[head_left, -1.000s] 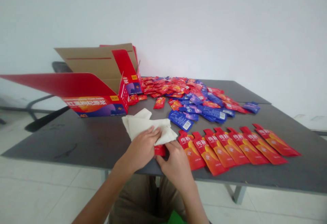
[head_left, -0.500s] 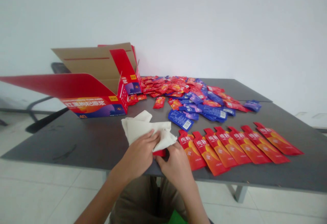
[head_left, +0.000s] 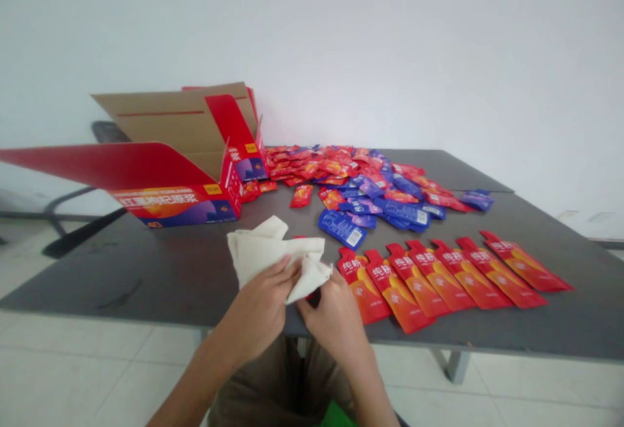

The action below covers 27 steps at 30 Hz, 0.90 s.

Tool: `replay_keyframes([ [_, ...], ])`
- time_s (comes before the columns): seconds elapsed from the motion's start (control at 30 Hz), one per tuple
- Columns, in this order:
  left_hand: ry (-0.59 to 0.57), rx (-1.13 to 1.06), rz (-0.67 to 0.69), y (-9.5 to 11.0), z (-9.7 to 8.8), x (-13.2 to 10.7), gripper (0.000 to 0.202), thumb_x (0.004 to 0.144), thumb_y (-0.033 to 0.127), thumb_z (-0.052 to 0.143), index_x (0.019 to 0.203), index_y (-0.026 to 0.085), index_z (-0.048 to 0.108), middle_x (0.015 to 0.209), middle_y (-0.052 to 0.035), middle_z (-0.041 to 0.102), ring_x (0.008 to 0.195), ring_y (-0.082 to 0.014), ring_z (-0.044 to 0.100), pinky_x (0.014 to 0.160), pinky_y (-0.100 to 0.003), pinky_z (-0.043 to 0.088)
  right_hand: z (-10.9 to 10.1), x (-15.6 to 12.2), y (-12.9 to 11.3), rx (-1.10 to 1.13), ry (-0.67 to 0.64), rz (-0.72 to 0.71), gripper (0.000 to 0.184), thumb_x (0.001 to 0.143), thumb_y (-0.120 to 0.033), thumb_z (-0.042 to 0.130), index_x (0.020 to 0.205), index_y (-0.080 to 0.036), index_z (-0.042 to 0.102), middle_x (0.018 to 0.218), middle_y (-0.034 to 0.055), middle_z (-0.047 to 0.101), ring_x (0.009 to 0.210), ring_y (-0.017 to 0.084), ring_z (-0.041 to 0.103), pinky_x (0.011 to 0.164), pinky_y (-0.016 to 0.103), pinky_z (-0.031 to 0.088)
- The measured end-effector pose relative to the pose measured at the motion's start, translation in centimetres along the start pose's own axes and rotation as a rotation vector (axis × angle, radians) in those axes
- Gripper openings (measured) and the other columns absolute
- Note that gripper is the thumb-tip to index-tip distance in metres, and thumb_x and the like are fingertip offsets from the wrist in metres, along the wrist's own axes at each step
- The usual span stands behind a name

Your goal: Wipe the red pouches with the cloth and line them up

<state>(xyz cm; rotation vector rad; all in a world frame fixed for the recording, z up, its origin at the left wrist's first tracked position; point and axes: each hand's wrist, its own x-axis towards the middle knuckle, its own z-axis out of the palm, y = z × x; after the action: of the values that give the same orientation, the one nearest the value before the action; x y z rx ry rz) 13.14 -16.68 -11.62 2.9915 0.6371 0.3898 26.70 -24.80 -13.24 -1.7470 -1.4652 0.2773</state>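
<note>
A white cloth (head_left: 258, 251) is bunched in my left hand (head_left: 268, 300), whose fingers are closed over it. Under the cloth lies a red sachet (head_left: 310, 296), mostly covered, with only small bits of red showing. My right hand (head_left: 334, 313) pinches the sachet near its right end, close to the table's front edge. Just to the right, several red and orange sachets (head_left: 404, 284) lie in a slanting, overlapping row, printed side up. A blue sachet (head_left: 342, 228) rests beyond my hands.
An open red carton (head_left: 180, 205) with raised flaps stands at the left, and a second carton (head_left: 251, 154) is behind it. A heap of red and blue sachets (head_left: 336, 167) covers the table's (head_left: 170, 284) far middle. A dark chair (head_left: 82, 232) stands at the left.
The cloth has shifted and folded differently over the red sachet as my left hand moves slightly. A bit of red now shows beyond the cloth's far edge. My right hand keeps its pinch.
</note>
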Motion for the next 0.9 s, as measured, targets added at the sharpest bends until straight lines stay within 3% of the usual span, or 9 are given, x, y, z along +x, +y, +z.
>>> replay_keyframes([
  [0.1, -0.002, -0.014, -0.009, 0.4, 0.0, -0.9, 0.069, 0.074, -0.003, 0.037, 0.140, 0.017, 0.046, 0.144, -0.0052, 0.049, 0.138, -0.0177, 0.037, 0.116, -0.038, 0.031, 0.0, 0.0, 0.1, 0.004, -0.006, -0.023, 0.033, 0.075, -0.009, 0.060, 0.106, -0.019, 0.064, 0.110, 0.0094, 0.065, 0.108, 0.025, 0.056, 0.095, 0.037, 0.044],
  [0.3, -0.070, 0.011, -0.143, -1.8, -0.2, 3.7, 0.065, 0.074, -0.003, 0.037, 0.136, 0.010, 0.049, 0.142, -0.0122, 0.050, 0.134, -0.0230, 0.043, 0.111, -0.040, 0.037, -0.1, 0.1, 0.1, -0.009, -0.011, 0.013, 0.028, 0.075, -0.018, 0.068, 0.102, -0.017, 0.065, 0.105, 0.0087, 0.066, 0.104, 0.026, 0.057, 0.093, 0.038, 0.044],
  [0.53, 0.008, -0.012, -0.007, 0.6, -0.1, -0.6, 0.069, 0.073, -0.004, 0.037, 0.138, 0.016, 0.047, 0.143, -0.0068, 0.050, 0.136, -0.0177, 0.040, 0.116, -0.038, 0.031, 0.0, 0.0, 0.0, 0.010, -0.019, 0.006, 0.026, 0.076, -0.011, 0.061, 0.100, -0.019, 0.065, 0.108, 0.0089, 0.065, 0.105, 0.025, 0.057, 0.093, 0.035, 0.044],
  [0.77, -0.083, 0.028, -0.134, -1.7, -0.2, 4.0, 0.065, 0.073, -0.002, 0.038, 0.136, 0.009, 0.049, 0.142, -0.0122, 0.050, 0.133, -0.0229, 0.044, 0.111, -0.039, 0.037, -0.1, 0.0, 0.0, -0.003, -0.014, 0.017, 0.029, 0.074, -0.017, 0.067, 0.102, -0.017, 0.065, 0.107, 0.0090, 0.065, 0.105, 0.026, 0.056, 0.094, 0.037, 0.044],
  [0.9, -0.038, 0.012, -0.045, -1.0, 0.0, 1.6, 0.065, 0.076, -0.003, 0.035, 0.139, 0.010, 0.045, 0.144, -0.0103, 0.048, 0.136, -0.0194, 0.040, 0.113, -0.038, 0.034, 0.1, 0.0, 0.1, 0.004, 0.005, 0.017, 0.028, 0.074, -0.014, 0.066, 0.102, -0.018, 0.065, 0.106, 0.0088, 0.065, 0.105, 0.025, 0.057, 0.094, 0.035, 0.044],
])
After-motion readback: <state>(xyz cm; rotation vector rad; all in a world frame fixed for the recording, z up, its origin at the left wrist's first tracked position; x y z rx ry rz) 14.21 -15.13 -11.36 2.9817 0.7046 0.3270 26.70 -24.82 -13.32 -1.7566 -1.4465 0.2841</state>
